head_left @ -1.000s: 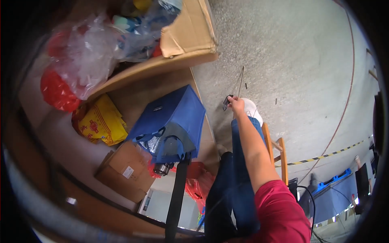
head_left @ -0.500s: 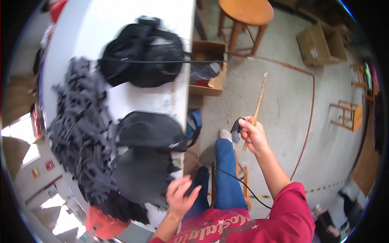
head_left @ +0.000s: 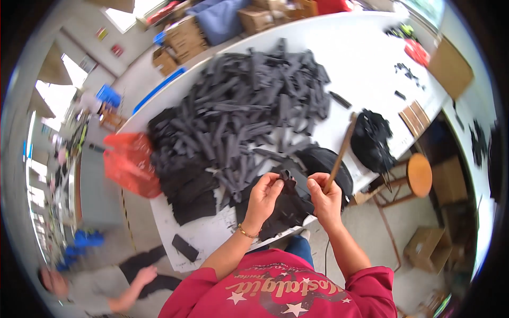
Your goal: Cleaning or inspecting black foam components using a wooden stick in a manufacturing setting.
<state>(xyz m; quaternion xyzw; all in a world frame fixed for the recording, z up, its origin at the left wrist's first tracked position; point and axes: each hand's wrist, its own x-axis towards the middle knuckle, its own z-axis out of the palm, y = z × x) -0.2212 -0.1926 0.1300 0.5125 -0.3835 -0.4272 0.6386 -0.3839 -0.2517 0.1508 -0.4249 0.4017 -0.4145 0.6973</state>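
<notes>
In front of me, over the near table edge, my left hand (head_left: 263, 200) is closed, its thumb and fingers pinching a small dark fabric strip (head_left: 287, 175) that looks folded or rolled. Close beside it, my right hand (head_left: 325, 202) grips the lower end of a long wooden stick (head_left: 345, 146), which slants up and away to the right. Whether the right fingers also touch the strip I cannot tell. Black cloth pieces (head_left: 283, 214) lie beneath both hands. Just past them spreads a large heap of dark grey fabric strips (head_left: 233, 106).
A red plastic bag (head_left: 131, 161) hangs at the table's left edge, near a black phone-like slab (head_left: 185, 247). Right of the stick sits a black bag (head_left: 372, 139). A round wooden stool (head_left: 419, 176) stands at right. Another person (head_left: 106, 281) is at lower left.
My view has swung to the table. The right hand has brought the stick from over the floor to the table edge. My left hand, open before, now pinches the dark strip.
</notes>
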